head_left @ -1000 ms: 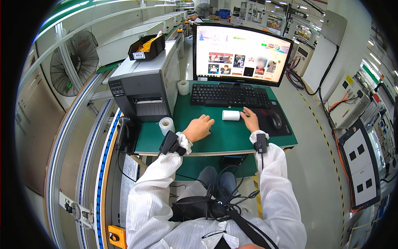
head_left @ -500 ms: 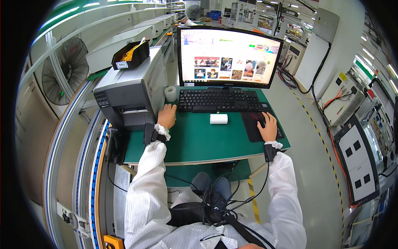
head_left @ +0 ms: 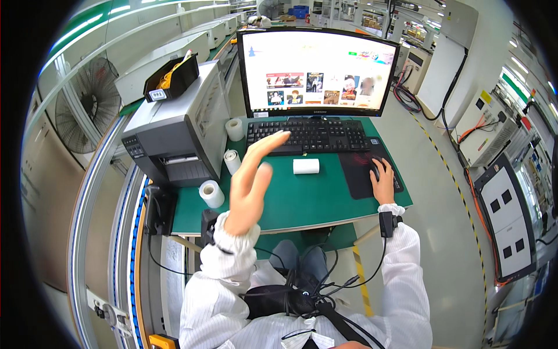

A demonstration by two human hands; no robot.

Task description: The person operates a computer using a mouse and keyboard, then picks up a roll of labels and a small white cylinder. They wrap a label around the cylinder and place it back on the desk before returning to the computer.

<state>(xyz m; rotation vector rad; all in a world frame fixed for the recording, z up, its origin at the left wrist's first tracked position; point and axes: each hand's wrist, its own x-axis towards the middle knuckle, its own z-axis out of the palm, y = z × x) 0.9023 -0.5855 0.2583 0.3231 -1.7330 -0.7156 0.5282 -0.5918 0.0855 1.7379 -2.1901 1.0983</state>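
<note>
Resting on the black mouse [head_left: 376, 167], your right hand [head_left: 383, 185] had its fingers curled over it, on the dark mouse pad [head_left: 352, 174] near the desk's right edge. Your left hand [head_left: 244, 202] hung raised above the green desk [head_left: 325, 200], empty, its thumb apart from its fingers. In view, its fingertips overlapped the keyboard [head_left: 331, 138], so lowering it carelessly forward might have pressed keys. The white roll [head_left: 306, 166] lay on its side just in front of the keyboard; a brush from your sleeve could have set it rolling toward the front edge. Three upright rolls [head_left: 215, 200] stood beside the printer [head_left: 168, 134], and a sideways drop of your left hand might have toppled the nearest. The cable [head_left: 383, 253] at your right wrist hung loose and could have snagged as you reached.
</note>
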